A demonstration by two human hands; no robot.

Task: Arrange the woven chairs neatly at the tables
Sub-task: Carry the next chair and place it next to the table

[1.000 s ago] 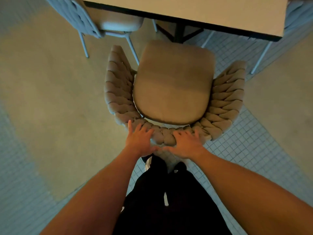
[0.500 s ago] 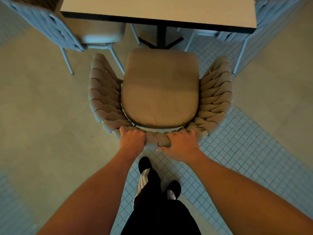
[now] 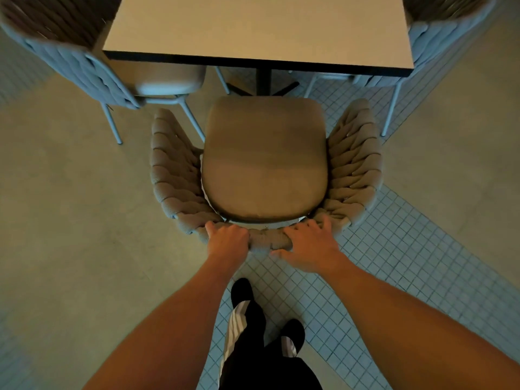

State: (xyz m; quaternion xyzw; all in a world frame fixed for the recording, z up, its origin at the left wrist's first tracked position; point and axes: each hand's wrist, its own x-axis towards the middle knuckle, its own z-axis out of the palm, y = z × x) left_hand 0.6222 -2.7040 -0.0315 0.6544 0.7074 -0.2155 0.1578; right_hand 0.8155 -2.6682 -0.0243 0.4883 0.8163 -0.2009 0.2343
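The person is wearing black trousers (image 3: 270,372) with white side stripes and black shoes (image 3: 241,288); both forearms are showing bare, with no sleeves reaching toward the fingers.

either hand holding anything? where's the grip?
Both hold the woven chair by the top rim of its backrest: left hand curled over it, right hand beside it, thumb under.

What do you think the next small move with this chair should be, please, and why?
Probably a short, straight push forward. Both the left hand and right hand grip the woven chair at its backrest, and its seat front sits just short of the table edge, roughly centred on the pedestal.
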